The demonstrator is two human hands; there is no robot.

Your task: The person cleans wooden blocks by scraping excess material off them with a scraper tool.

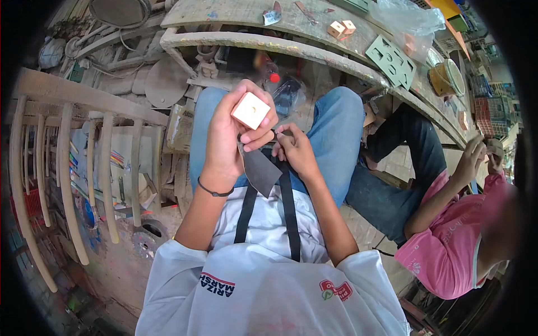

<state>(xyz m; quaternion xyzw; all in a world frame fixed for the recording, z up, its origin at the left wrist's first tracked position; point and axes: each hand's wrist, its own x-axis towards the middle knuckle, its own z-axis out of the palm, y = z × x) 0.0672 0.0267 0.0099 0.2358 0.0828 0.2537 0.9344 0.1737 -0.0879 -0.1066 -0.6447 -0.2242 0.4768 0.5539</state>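
Note:
My left hand [232,120], with a dark band at its wrist, is closed around a small pale wooden block [251,111]. The block has a small mark or hole in its upper face. A dark grey piece of sandpaper [260,171] hangs just below the left fingers, its upper end partly hidden by them. Close by on the right, my right hand [296,150] has its fingers curled in above my lap, near the sandpaper's edge. Whatever those fingers hold, if anything, is hidden.
A wooden bench [224,17] runs across the front, bearing wooden blocks [342,29], a green plate with cutouts [390,61] and a tub [446,77]. Slatted wood [67,168] stands at left. A co-worker in a pink shirt [448,241] sits at right, hands raised.

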